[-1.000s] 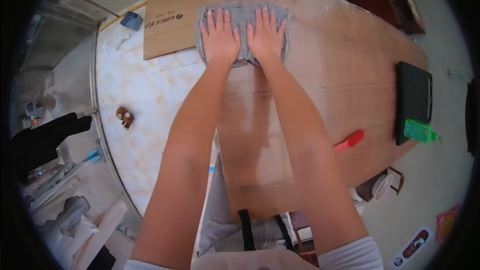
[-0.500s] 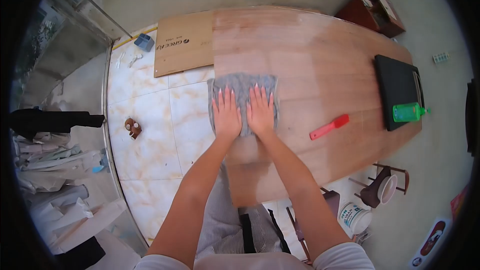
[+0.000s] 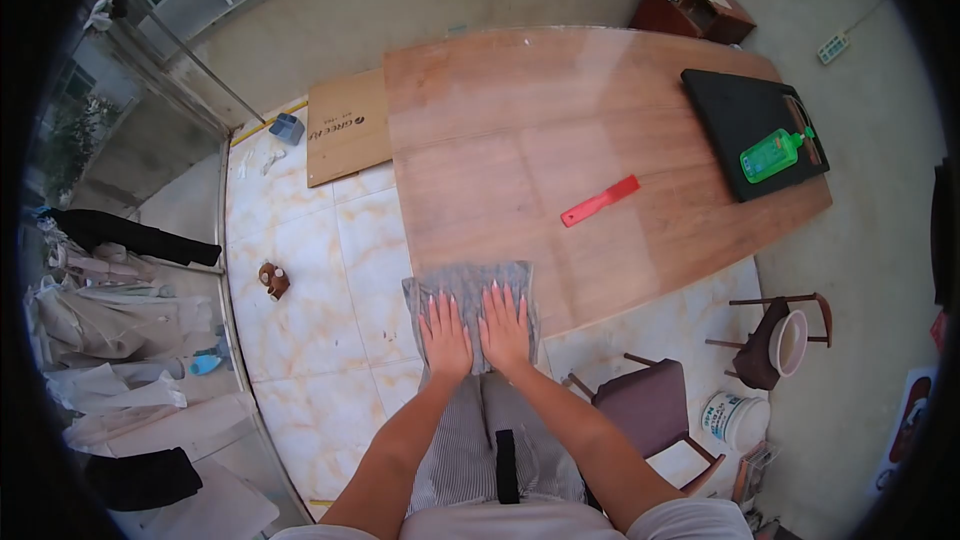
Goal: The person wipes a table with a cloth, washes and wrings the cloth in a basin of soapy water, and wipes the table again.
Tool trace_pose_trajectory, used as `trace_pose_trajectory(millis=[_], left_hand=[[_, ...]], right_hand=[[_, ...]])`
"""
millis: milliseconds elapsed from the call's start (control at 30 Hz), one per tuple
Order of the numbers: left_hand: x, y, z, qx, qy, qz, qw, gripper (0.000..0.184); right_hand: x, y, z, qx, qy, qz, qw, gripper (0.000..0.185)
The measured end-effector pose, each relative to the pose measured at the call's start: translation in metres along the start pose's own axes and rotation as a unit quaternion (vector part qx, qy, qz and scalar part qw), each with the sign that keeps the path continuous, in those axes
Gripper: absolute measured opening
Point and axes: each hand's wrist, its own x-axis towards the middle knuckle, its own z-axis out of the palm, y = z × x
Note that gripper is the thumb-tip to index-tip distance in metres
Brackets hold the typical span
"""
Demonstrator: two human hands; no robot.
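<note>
From my end of the head camera I see 2 bare hands laid palm down on a gray cloth [image 3: 473, 280] at the near left corner of the wooden table [image 3: 480, 165]. The left hand [image 3: 446, 333] is flat, its fingers straight and slightly apart, pointing away from the wearer; it rests on the cloth with nothing pinched that I can make out. The right hand [image 3: 506, 327] matches it, flat and with fingers a little spread. The 2 hands lie side by side without touching, and a narrow strip of cloth shows between them.

The cloth sits directly under both hands. I can see its far edge beyond the fingertips, plus a margin to the left of the left hand and another to the right of the right hand. It covers the table corner, and its near part reaches the edge by the wearer's striped trousers [image 3: 445, 440].

Farther up the tabletop, well apart from the right hand, lies 1 red tool [image 3: 600, 202]. Toward the far right end, 1 green bottle [image 3: 770, 156] lies on a black case [image 3: 712, 130]. A chair [image 3: 645, 400] stands to the right, below table height.
</note>
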Motion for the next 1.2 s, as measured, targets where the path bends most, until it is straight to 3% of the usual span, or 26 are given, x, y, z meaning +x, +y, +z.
trace_pose_trajectory(millis=[400,533,867,1200], left_hand=[[0.04,-0.005,0.006,0.011,-0.032,-0.019,0.999,0.067],[0.105,-0.026,-0.005,0.027,-0.032,-0.036,0.998,0.067],[0.307,-0.081,-0.021,0.033,0.031,0.028,0.999,0.065],[0.488,-0.125,-0.025,0.024,0.086,-0.006,0.996,0.061]], right_hand=[[0.04,0.011,0.005,-0.033,-0.043,0.031,0.998,0.062],[0.111,0.006,0.009,-0.036,-0.035,0.023,0.998,0.063],[0.306,0.01,0.024,-0.044,0.063,0.07,0.995,0.063],[0.498,0.024,0.043,-0.082,0.134,0.042,0.987,0.059]])
